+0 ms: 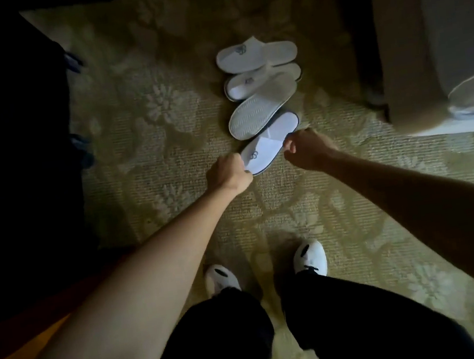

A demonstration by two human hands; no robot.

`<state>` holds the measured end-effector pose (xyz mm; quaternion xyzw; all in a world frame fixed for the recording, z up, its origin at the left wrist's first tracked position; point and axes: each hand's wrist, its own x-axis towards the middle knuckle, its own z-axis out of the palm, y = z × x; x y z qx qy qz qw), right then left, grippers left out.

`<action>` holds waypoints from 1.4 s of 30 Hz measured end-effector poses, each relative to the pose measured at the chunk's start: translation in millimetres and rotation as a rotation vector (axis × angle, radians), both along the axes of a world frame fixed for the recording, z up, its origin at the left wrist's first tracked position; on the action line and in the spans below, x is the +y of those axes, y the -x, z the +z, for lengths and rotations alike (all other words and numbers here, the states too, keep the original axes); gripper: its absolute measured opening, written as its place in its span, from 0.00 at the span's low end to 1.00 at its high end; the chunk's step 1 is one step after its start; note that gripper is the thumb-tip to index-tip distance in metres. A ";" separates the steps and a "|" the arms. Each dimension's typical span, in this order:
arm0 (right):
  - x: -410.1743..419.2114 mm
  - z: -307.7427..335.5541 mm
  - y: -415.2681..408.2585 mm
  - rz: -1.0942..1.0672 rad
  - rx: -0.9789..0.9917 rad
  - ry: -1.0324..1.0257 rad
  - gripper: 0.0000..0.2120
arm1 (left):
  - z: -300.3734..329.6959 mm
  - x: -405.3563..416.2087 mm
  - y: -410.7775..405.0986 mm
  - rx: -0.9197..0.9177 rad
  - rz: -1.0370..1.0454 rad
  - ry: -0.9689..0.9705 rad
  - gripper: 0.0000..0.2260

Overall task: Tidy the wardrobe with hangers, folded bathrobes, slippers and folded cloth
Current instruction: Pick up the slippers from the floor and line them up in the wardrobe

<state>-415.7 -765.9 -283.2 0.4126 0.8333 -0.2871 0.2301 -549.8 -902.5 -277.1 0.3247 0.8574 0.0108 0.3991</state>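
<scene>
Both hands (230, 171) (305, 148) pinching nearest slipper (267, 145), dim floral carpet (147, 136)

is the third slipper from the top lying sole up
Yes, the third slipper shows its ribbed sole, while the nearest slipper, pinched by the left hand and right hand, faces up.

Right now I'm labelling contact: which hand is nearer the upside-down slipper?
Right. The right hand pinches the nearest slipper just below the upside-down slipper, near its heel end. The left hand grips the nearest slipper's toe, farther down and to the left.
</scene>
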 end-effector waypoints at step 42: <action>122.7 -271.0 111.1 0.334 0.182 -0.201 0.29 | -305.6 70.1 21.4 0.414 -0.752 0.027 0.61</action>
